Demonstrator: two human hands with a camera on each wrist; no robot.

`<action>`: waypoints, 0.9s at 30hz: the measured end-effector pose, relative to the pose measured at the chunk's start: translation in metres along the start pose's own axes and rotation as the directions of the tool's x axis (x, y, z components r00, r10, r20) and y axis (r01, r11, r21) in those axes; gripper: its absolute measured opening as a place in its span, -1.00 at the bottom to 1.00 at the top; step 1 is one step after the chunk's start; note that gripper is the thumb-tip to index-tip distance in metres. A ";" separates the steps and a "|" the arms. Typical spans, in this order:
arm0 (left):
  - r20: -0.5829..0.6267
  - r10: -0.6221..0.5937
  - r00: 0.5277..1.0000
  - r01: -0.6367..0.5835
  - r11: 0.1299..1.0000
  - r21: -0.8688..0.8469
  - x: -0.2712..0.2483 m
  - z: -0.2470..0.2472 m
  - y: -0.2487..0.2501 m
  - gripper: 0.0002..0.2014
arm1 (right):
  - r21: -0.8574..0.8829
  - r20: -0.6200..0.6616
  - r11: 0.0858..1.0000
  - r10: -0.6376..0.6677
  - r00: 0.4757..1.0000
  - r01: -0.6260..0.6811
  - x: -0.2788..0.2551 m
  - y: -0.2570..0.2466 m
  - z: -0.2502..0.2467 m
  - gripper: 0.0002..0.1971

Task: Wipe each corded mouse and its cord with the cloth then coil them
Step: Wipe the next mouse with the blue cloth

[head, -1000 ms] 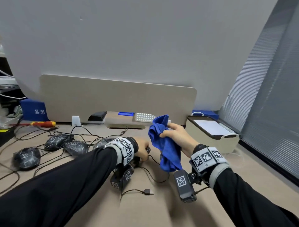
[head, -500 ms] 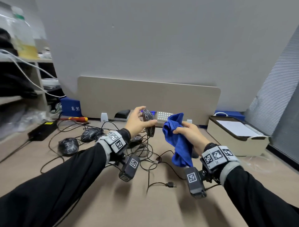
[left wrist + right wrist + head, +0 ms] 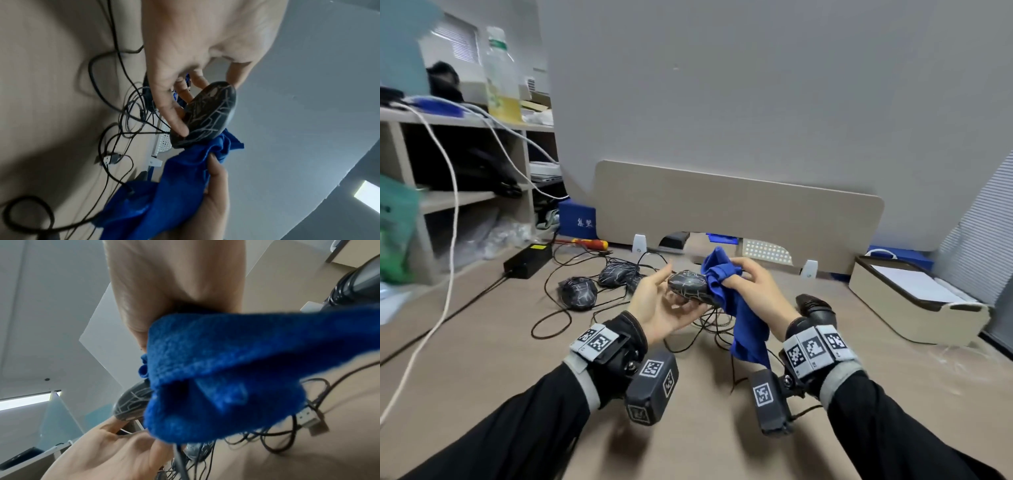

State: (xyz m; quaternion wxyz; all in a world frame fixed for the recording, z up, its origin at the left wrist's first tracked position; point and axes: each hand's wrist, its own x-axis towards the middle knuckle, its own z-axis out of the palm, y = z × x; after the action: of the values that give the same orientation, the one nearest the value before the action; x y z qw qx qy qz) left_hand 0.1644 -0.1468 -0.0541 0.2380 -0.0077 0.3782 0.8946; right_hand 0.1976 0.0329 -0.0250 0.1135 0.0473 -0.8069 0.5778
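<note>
My left hand (image 3: 666, 305) holds a black mouse with a pale crack pattern (image 3: 688, 285) above the desk, palm up, fingers curled under it; the left wrist view shows the mouse (image 3: 207, 115) pinched between thumb and fingers. My right hand (image 3: 751, 284) grips a bunched blue cloth (image 3: 736, 301) that touches the mouse's right end, the rest hanging down. In the right wrist view the cloth (image 3: 226, 369) fills the middle and hides most of the mouse (image 3: 131, 404). The mouse's cord (image 3: 717, 325) drops into a tangle on the desk.
Two more patterned mice (image 3: 578, 293) (image 3: 618, 274) lie at the left among loose cords. A black power brick (image 3: 528, 260) and a red-yellow screwdriver (image 3: 589, 244) sit behind them. A beige lidded box (image 3: 914, 301) stands at right, a divider panel (image 3: 736, 212) behind, shelves at left.
My left hand lifted the mouse off the desk and turned palm up with it. The right hand brought the cloth against the mouse. The view swung left.
</note>
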 end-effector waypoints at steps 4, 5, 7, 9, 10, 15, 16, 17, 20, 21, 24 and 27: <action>-0.039 -0.111 0.993 0.110 0.993 -0.031 -0.001 -0.007 -0.007 -0.67 | -0.017 0.100 0.999 -0.042 0.994 0.044 -0.008 0.004 0.010 -0.69; -0.033 -0.110 0.993 0.109 0.993 -0.037 0.000 -0.009 -0.008 -0.69 | -0.011 0.117 0.999 -0.033 0.993 0.035 -0.008 0.006 0.011 -0.67; -0.024 -0.058 0.998 0.057 0.997 -0.059 0.002 -0.013 -0.009 -0.70 | 0.033 0.139 0.999 0.005 0.990 -0.010 -0.004 0.010 0.011 -0.68; -0.034 0.018 0.999 -0.021 0.996 -0.082 0.005 -0.016 -0.009 -0.72 | 0.074 0.090 0.996 0.053 0.995 -0.059 0.002 0.016 0.010 -0.70; -0.047 0.055 0.997 -0.059 0.995 -0.086 0.007 -0.017 -0.008 -0.73 | 0.079 0.050 0.994 0.070 0.996 -0.074 0.006 0.020 0.011 -0.72; -0.087 0.140 0.986 -0.144 0.989 -0.043 0.015 -0.024 -0.008 -0.76 | 0.037 0.042 0.995 0.086 0.995 -0.088 0.013 0.038 0.023 -0.77; -0.083 0.141 0.987 -0.145 0.988 -0.043 0.015 -0.025 -0.008 -0.75 | 0.049 0.043 0.995 0.080 0.996 -0.083 0.015 0.039 0.023 -0.79; -0.073 0.137 0.988 -0.140 0.989 -0.042 0.017 -0.026 -0.010 -0.74 | 0.066 0.050 0.995 0.077 0.996 -0.080 0.016 0.041 0.023 -0.81; -0.068 0.065 0.996 -0.066 0.998 -0.006 0.017 -0.026 -0.015 -0.68 | 0.046 0.054 0.997 0.062 0.997 -0.064 0.017 0.045 0.025 -0.87; -0.066 0.024 0.998 -0.022 1.000 0.021 0.016 -0.025 -0.017 -0.66 | 0.026 0.033 0.998 0.052 0.998 -0.053 0.018 0.047 0.025 -0.86; -0.057 -0.060 0.997 0.064 0.995 0.075 0.013 -0.022 -0.020 -0.61 | 0.000 -0.039 1.000 0.004 0.999 -0.004 0.018 0.050 0.024 -0.88; -0.043 -0.045 0.998 0.048 0.997 0.065 0.013 -0.022 -0.023 -0.64 | -0.029 -0.015 0.997 -0.073 0.997 0.072 0.015 0.046 0.023 -0.93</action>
State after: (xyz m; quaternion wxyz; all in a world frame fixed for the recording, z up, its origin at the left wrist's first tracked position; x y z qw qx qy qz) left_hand 0.1591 -0.1420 -0.0877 0.2509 -0.0270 0.4123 0.8754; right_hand 0.1707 0.0271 -0.0710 0.1413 0.0705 -0.8119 0.5620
